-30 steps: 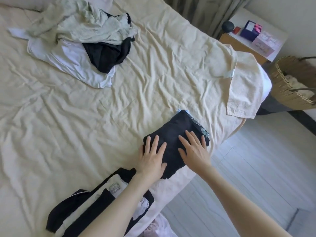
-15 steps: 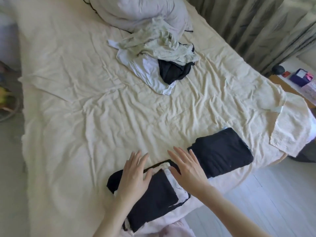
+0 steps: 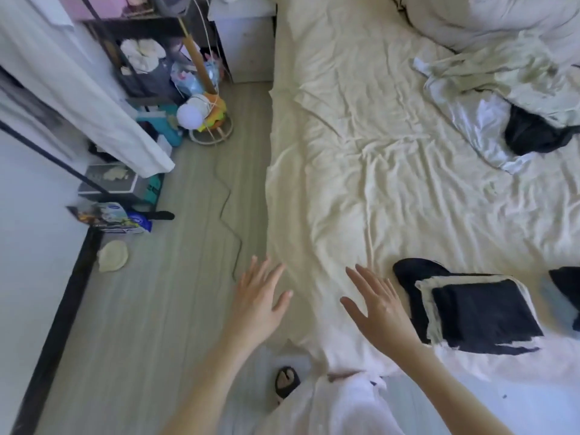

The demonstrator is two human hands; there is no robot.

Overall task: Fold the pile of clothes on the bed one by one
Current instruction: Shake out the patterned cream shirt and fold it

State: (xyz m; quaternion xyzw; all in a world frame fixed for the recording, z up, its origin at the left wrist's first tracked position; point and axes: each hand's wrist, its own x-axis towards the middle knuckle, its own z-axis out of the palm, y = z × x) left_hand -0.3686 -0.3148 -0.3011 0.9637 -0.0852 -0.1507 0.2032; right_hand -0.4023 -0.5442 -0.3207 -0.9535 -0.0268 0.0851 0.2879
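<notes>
Near edge of the bed, at its near left corner: right hand, palm down over the cream sheet, fingers straight and spread, grasping nothing; whether it touched the sheet could not be told. Left hand, just off the bed's left edge above the floor, fingers likewise straight and spread, released, holding nothing. The two hands were apart, fingertips directed toward the far end of the room.

Near edge, just right of the right hand: folded black and white garment, lying flat on the sheet, a roughly rectangular packet with a pale border showing along its far and left sides. Its long axis ran roughly along the near edge, tilted a little; a rounded black portion projected toward the far left. A second dark item lay to its right, cut off by the frame edge.

Below the corner: a foot in a dark sandal on the floor.

Far right part of the bed: pile of clothes, unfolded, made up of pale green, white and black pieces heaped together, well apart from both hands. Beyond it, at the far right corner, a rumpled pale duvet.

Floor to the left of the bed: a dark cable, a shelf unit with assorted goods, and a white hanging cloth.
</notes>
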